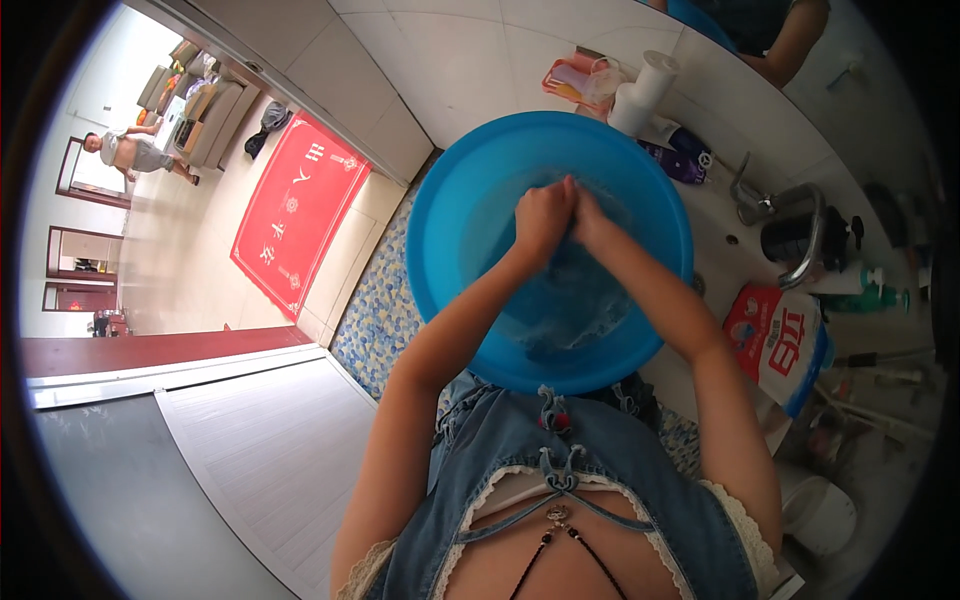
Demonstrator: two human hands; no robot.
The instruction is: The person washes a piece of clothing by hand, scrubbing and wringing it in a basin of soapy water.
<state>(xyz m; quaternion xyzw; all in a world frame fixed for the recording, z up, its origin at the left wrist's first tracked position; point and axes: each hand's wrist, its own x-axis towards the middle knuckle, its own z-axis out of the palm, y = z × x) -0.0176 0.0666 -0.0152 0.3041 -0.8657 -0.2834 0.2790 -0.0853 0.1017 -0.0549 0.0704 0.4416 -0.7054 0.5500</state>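
Observation:
A large blue plastic basin (439, 300) stands before me, holding cloudy water (574, 307) with some suds. My left hand (544, 215) is curled into a fist over the middle of the basin. Pressed against it from the right is my right hand (589, 214), its fingers mostly hidden behind the left. A dark bluish patch shows below the hands; whether it is cloth or shadow is unclear. Anything held between the palms is out of sight.
Right of the basin, a red and white detergent bag (772, 337) lies by a metal faucet (795, 202). Pump bottles (862, 292) stand beyond. A white paper roll (645, 90) and a pink basket (574, 79) sit behind. Through the doorway are a red mat (300, 210) and a person (139, 154).

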